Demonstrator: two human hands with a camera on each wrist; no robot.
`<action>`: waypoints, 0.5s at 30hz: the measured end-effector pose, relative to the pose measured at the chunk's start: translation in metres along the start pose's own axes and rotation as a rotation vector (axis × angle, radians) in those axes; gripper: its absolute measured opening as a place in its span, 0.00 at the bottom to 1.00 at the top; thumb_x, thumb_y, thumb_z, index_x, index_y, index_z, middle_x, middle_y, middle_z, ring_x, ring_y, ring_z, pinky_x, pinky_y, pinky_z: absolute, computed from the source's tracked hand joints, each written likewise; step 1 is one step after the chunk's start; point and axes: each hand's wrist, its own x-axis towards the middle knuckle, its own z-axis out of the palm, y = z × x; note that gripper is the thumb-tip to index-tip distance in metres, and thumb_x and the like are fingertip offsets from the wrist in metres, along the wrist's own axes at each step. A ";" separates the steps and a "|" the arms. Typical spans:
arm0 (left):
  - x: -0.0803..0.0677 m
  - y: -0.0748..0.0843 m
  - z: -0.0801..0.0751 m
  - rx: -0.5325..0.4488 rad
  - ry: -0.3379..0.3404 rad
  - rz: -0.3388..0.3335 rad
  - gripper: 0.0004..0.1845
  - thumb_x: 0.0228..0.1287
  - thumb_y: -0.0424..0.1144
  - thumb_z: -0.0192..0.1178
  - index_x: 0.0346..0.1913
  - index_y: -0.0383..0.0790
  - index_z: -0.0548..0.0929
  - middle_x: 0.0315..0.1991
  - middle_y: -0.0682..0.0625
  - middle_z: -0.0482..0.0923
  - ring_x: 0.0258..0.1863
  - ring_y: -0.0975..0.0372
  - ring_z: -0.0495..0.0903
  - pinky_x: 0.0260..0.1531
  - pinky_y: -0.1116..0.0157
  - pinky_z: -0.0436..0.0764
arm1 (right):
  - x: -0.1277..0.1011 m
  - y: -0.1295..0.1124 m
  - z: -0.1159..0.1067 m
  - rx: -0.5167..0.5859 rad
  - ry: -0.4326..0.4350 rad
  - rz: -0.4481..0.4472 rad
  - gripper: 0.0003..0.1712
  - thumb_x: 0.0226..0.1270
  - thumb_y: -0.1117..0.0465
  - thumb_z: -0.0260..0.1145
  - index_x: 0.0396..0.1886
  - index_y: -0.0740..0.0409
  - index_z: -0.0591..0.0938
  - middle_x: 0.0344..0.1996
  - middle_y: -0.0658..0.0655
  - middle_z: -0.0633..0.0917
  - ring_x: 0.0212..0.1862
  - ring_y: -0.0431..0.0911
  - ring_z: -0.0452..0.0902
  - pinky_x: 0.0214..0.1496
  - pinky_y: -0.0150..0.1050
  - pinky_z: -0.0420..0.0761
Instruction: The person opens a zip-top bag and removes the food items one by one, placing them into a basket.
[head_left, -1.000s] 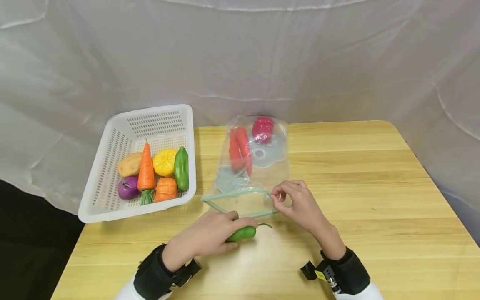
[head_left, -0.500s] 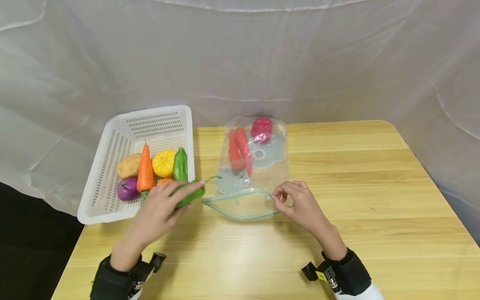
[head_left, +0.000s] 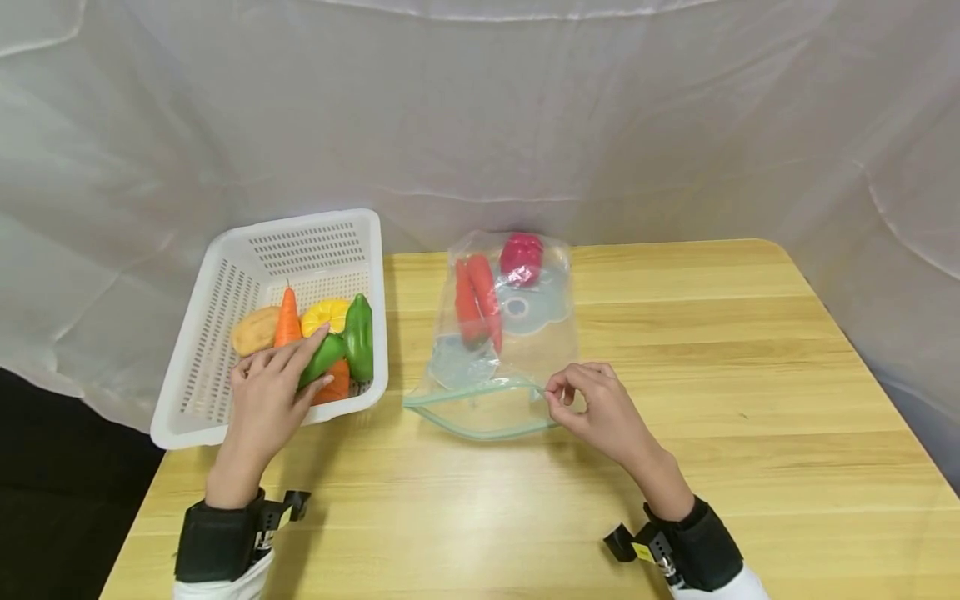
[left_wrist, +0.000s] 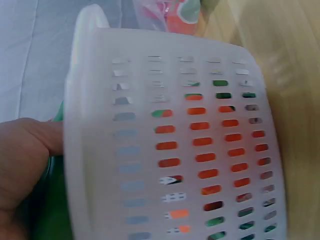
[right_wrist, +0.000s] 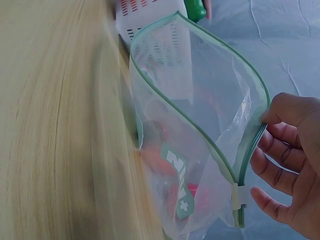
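Observation:
My left hand is over the near side of the white basket, holding a green pepper between thumb and fingers. In the left wrist view, the basket wall hides most of that pepper. My right hand pinches the green-edged mouth of a clear zip bag, which gapes toward me. Two long red peppers and a magenta bell pepper lie inside the bag. A white slider sits on the bag's zip, below my right thumb.
The white basket holds a potato, a carrot, a yellow pumpkin, another green pepper and an orange pumpkin-like piece. The wooden table ends at a pale cloth behind.
My left hand has carried the green pepper from in front of the bag's mouth leftward to the basket. The bag's mouth has rounded wider. My right hand has stayed at its corner.

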 end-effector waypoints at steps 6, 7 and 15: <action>-0.002 -0.008 0.007 -0.018 -0.014 -0.033 0.39 0.46 0.38 0.70 0.65 0.48 0.69 0.49 0.38 0.80 0.46 0.41 0.74 0.47 0.40 0.62 | -0.001 -0.001 0.000 0.005 -0.006 -0.003 0.09 0.46 0.70 0.68 0.25 0.53 0.80 0.20 0.45 0.80 0.26 0.36 0.71 0.40 0.38 0.69; -0.002 -0.009 0.008 -0.023 -0.011 -0.041 0.38 0.46 0.38 0.70 0.65 0.48 0.70 0.49 0.37 0.80 0.46 0.41 0.74 0.47 0.40 0.62 | -0.001 -0.001 0.000 0.006 -0.006 -0.003 0.08 0.46 0.69 0.68 0.25 0.54 0.80 0.20 0.45 0.80 0.26 0.36 0.71 0.40 0.37 0.69; 0.000 -0.010 0.013 -0.239 -0.103 -0.136 0.30 0.59 0.34 0.60 0.65 0.34 0.67 0.58 0.30 0.71 0.53 0.35 0.70 0.51 0.38 0.67 | -0.003 -0.001 0.000 0.008 -0.006 -0.004 0.08 0.46 0.69 0.69 0.26 0.53 0.80 0.21 0.45 0.80 0.26 0.36 0.71 0.39 0.37 0.68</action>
